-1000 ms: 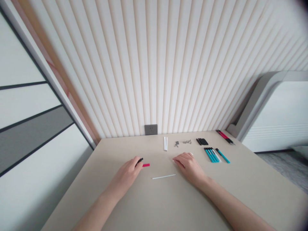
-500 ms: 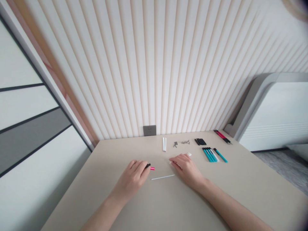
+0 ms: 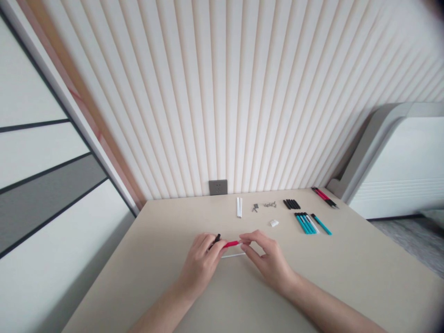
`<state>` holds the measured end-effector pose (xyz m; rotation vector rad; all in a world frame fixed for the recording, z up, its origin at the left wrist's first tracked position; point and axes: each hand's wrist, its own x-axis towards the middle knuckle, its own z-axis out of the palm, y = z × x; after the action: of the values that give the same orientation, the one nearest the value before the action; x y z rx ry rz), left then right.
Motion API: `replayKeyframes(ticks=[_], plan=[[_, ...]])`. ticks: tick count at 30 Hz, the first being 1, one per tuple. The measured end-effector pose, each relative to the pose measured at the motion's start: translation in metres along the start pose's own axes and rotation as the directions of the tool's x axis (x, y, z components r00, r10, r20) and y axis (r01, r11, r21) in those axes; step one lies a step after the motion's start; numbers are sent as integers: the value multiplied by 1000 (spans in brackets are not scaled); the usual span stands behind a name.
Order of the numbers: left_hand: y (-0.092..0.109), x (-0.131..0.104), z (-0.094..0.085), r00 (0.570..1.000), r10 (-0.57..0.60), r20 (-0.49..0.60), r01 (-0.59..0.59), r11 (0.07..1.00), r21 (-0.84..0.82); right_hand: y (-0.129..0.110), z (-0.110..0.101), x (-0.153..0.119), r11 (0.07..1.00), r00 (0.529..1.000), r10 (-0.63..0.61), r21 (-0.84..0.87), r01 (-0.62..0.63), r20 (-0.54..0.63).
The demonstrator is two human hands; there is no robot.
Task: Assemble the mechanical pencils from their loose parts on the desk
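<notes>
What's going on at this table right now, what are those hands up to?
A person is working with pen parts on a beige table. The left hand holds a red and black pen barrel, and the right hand pinches at its red end. A thin white refill lies on the table just beneath. Farther back sit more white refills, small metal bits, black parts, teal pens and red and black pens.

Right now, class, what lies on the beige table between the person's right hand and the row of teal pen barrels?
In the head view, between the right hand and the teal pen barrels, only a small white piece lies.
</notes>
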<state>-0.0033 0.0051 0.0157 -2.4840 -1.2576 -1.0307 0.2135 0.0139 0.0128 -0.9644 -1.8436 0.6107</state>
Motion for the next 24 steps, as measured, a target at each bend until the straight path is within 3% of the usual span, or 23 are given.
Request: replayKeyframes(ticks=[10,18,24], plan=[[0,-1,0,998,-34,47,39,994,-103,-1,-4,2,997,999,-52,-58,51,-15],[3,-2,5,996,-15,84,28,988,-153,-7,-2,-1,956,980,-198,-218,198,24],[5,-3,7,996,-51,77,68,970,-234,-13,-2,0,923,952,-296,-230,307,85]])
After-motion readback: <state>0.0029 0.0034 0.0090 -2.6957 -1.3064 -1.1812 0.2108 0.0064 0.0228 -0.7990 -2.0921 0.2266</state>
